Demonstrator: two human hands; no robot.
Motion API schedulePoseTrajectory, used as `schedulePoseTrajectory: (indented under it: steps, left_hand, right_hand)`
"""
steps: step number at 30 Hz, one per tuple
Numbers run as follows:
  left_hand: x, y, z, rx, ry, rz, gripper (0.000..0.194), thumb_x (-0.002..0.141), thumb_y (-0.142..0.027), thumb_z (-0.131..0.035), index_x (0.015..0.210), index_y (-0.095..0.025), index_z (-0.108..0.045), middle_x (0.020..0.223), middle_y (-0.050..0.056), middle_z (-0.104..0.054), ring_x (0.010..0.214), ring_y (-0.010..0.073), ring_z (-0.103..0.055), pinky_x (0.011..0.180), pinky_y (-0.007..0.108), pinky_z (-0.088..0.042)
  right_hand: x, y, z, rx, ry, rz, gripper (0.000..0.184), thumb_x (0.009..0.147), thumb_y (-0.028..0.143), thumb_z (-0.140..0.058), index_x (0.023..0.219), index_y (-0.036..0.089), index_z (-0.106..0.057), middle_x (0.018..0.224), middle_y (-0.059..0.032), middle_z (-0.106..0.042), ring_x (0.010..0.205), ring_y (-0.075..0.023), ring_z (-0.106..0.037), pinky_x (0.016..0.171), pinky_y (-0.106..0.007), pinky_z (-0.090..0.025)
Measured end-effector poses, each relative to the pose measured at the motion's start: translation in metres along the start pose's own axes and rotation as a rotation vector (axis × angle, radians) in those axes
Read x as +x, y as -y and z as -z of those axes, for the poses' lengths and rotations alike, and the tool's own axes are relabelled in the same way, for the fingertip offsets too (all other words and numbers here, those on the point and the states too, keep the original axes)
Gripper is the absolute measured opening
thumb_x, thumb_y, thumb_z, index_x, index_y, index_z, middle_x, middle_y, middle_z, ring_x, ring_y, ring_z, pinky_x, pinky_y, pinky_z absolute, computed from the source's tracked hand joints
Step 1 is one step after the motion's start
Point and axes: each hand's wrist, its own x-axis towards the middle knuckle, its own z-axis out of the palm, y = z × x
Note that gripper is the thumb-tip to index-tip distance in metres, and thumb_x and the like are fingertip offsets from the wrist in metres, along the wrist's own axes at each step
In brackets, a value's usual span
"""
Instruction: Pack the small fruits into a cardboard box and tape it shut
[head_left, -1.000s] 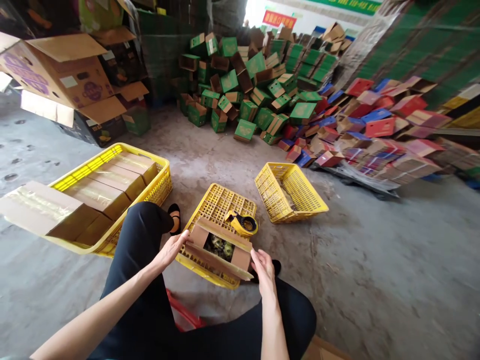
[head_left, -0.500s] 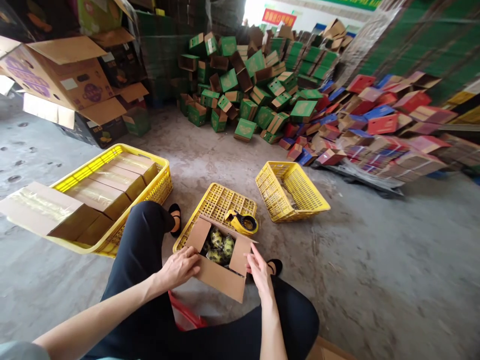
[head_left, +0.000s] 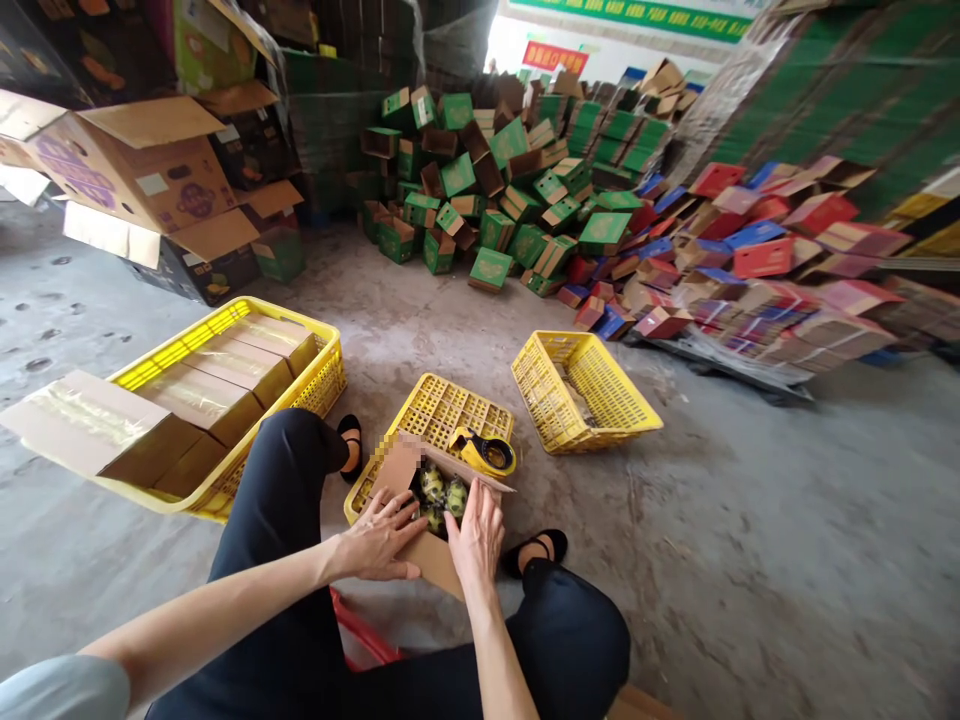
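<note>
- On the upturned crate (head_left: 442, 410) at 6 o'clock sits the box (head_left: 427, 545), fruit (head_left: 439, 492) inside.
- Left hand (head_left: 382, 540) and right hand (head_left: 476, 535) lie flat, pressing flaps, gripping nothing.
- Flaps seem partly shut; tape (head_left: 486, 452) untouched at 1 o'clock.

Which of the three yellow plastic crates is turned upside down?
The middle yellow plastic crate, directly before the person, shows its slatted bottom upward and carries a yellow tape dispenser. The left crate holds cardboard boxes; the right crate lies open.
</note>
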Motion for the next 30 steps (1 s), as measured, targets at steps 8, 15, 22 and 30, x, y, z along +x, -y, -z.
schedulePoseTrajectory:
  steps: [8, 15, 22, 30]
  left_hand:
    - [0.021, 0.006, 0.011, 0.460, 0.009, -0.101, 0.057, 0.097, -0.069, -0.058, 0.115, -0.019, -0.076, 0.112, 0.013, -0.076, 0.141, 0.0351, -0.053, 0.131, 0.060, -0.007]
    - [0.020, -0.008, 0.044, 0.775, -0.070, -0.053, 0.032, 0.097, -0.044, -0.067, 0.116, -0.018, -0.073, 0.125, 0.013, -0.070, 0.138, 0.0315, -0.052, 0.130, 0.056, -0.015]
    - [0.011, 0.005, 0.077, 0.828, -0.098, 0.095, 0.075, 0.083, -0.067, -0.077, 0.137, -0.015, -0.068, 0.140, 0.022, -0.063, 0.134, 0.0417, -0.054, 0.122, 0.058, -0.028]
    - [0.004, 0.033, 0.054, 0.643, 0.119, 0.291, 0.127, 0.073, -0.093, -0.063, 0.167, -0.014, -0.032, 0.168, 0.029, -0.031, 0.154, 0.0519, -0.030, 0.117, 0.057, -0.042]
  right_hand:
    - [-0.003, -0.021, -0.010, 0.081, -0.187, 0.166, 0.087, 0.089, 0.010, -0.045, 0.169, 0.023, -0.015, 0.162, -0.0150, -0.040, 0.151, -0.0361, -0.033, 0.119, -0.056, -0.040]
    - [0.004, -0.023, 0.010, 0.218, -0.237, 0.240, 0.086, 0.088, 0.004, -0.039, 0.169, 0.029, -0.021, 0.163, -0.0116, -0.037, 0.150, -0.0330, -0.034, 0.121, -0.057, -0.040]
    - [0.005, -0.052, 0.012, 0.123, -0.297, 0.223, 0.078, 0.091, 0.008, -0.038, 0.166, 0.029, -0.030, 0.168, -0.0080, -0.036, 0.152, -0.0345, -0.033, 0.118, -0.056, -0.045]
    - [-0.011, -0.086, 0.016, -0.121, -0.184, 0.008, 0.059, 0.100, 0.024, -0.037, 0.155, 0.012, -0.051, 0.168, -0.0159, -0.038, 0.155, -0.0447, -0.028, 0.117, -0.069, -0.037]
